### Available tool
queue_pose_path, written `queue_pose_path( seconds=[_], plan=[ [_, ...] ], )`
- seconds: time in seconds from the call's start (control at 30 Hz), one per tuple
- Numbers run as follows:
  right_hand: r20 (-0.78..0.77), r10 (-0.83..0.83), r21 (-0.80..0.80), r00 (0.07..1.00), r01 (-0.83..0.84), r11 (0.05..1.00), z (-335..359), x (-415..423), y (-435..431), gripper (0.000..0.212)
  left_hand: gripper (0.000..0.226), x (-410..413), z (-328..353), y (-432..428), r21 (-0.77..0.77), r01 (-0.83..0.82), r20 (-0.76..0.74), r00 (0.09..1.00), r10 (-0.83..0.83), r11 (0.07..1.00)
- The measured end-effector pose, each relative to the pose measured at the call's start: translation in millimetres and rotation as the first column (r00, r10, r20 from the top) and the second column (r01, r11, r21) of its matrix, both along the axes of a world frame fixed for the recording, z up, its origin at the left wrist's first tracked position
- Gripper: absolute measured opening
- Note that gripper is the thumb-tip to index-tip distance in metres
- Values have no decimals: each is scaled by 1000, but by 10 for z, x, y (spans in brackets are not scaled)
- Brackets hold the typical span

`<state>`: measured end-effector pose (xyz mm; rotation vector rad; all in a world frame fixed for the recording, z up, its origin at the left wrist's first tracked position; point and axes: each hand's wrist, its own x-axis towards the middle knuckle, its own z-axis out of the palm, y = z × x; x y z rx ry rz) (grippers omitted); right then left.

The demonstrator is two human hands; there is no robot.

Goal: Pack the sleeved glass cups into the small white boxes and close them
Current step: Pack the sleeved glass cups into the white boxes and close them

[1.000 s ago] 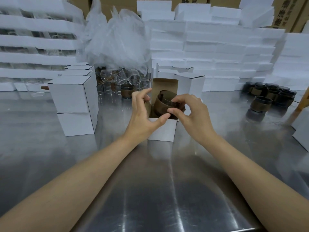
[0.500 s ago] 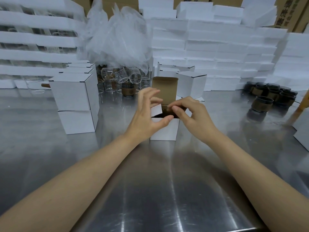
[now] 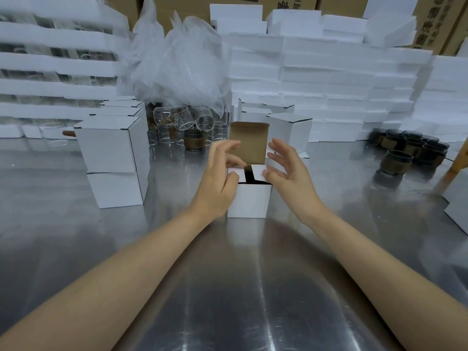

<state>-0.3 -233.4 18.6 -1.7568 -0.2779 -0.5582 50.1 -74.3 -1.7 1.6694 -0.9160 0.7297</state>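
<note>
Spanning the whole view, a steel tabletop (image 3: 228, 287) is carrying every item listed. Foam slabs (image 3: 329, 79) are standing stacked along its far edge, with a crumpled plastic bag (image 3: 182, 67) heaping up before them, left of centre. Closed white boxes (image 3: 111, 158) are sitting stacked toward the left edge. Spare sleeved cups (image 3: 410, 148) are clustering near the right edge, and clear glasses (image 3: 182, 122) are crowding under the bag.

The small white box (image 3: 249, 201) is standing at the tabletop's middle, its lid (image 3: 249, 143) pointing up. The left hand (image 3: 217, 188) appears to be pinching the left flap (image 3: 234, 172) between thumb and curled fingers. The right hand (image 3: 286, 173) is holding its fingers spread, thumb tip touching the right flap (image 3: 258, 171). A sleeved cup (image 3: 249, 174) is sitting inside the box, showing only as a dark shape between the flaps.
</note>
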Motion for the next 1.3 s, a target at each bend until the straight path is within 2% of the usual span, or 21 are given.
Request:
queue_pose_path(
  seconds=[0.17,0.3,0.37,0.4,0.5,0.57,0.7,0.83,0.93,1.3],
  plan=[
    [-35,55,68,998,-52,996,-17,28,19,57,70,12,-7,-29,-48,-72,-37,997,71,996],
    [10,84,50,996,-84,995,-23,30,1,37,66,1,-21,-4,1,71,-217,974,-69,997],
    [40,61,-29,997,-59,998,-36,28,-2,30,54,13,-33,15,51,68,-196,979,-57,996],
    [53,40,-65,998,-37,997,-49,34,-7,32,46,23,-34,27,74,52,-171,984,-39,996],
    [22,55,-15,998,-55,998,-53,40,-37,38,35,38,-40,58,120,32,-140,990,-15,992],
    [-6,100,24,995,-100,995,-53,20,-41,31,36,34,-40,72,104,69,-149,987,-54,992],
    [79,89,-117,993,-80,990,-107,12,-22,15,54,6,-19,106,43,120,-171,979,-111,992],
    [134,104,-141,986,-85,986,-118,20,-42,22,51,-8,-8,96,111,77,-174,983,-57,991],
    [154,119,-176,981,-92,980,-120,21,-59,20,50,-6,-5,88,125,64,-167,985,-43,990],
    [63,170,-108,983,-163,981,-44,-23,-74,21,52,-1,15,82,131,126,-231,969,-93,983]
  ],
)
